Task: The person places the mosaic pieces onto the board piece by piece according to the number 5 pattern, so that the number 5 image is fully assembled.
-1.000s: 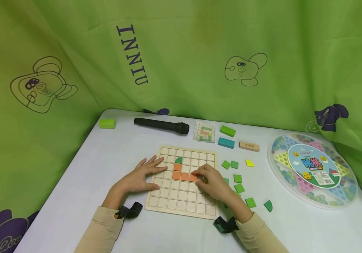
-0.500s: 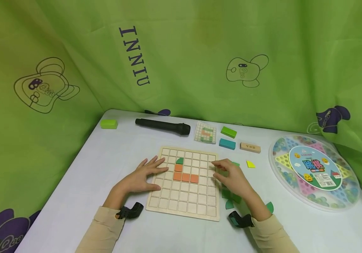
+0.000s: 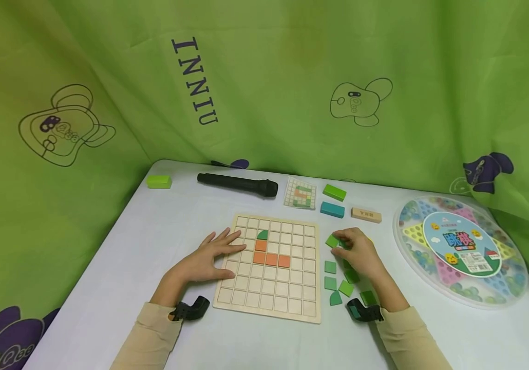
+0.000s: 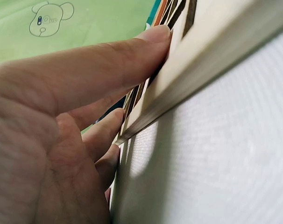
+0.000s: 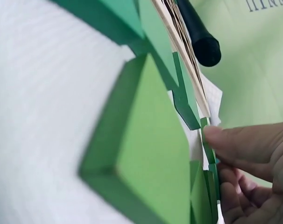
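White table (image 3: 144, 246), left fingers (image 3: 233, 248) apart

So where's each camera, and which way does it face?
Head: worn there, facing forward and down at the square pale wooden grid board; left hand and right hand show.
Left wrist: worn there, facing the board's edge; left hand shows.
Right wrist: worn there, facing green square tiles; right hand shows.
Head and right wrist share the black microphone.
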Demonstrator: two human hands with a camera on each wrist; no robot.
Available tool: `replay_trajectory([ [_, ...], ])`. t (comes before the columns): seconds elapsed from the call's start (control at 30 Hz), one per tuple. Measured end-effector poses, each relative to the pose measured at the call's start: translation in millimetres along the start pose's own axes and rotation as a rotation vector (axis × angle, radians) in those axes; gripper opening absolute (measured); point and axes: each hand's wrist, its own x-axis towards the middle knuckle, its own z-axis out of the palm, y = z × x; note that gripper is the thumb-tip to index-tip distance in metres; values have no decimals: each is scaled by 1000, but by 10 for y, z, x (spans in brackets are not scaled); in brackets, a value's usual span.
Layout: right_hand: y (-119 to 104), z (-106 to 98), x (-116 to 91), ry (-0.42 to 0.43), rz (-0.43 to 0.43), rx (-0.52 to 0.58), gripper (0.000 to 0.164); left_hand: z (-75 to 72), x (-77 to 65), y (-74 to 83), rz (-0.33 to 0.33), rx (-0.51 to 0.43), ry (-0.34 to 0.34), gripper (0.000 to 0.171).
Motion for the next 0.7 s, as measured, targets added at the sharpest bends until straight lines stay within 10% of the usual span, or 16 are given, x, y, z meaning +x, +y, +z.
replay_trajectory([
  [0.27, -35, 12, 5, 16, 2, -18, 31, 2, 6, -5, 14, -5, 5, 69],
  [0.7, -357, 194, 166, -60, -101, 307, 32, -7, 0, 9, 1, -16, -3, 68],
])
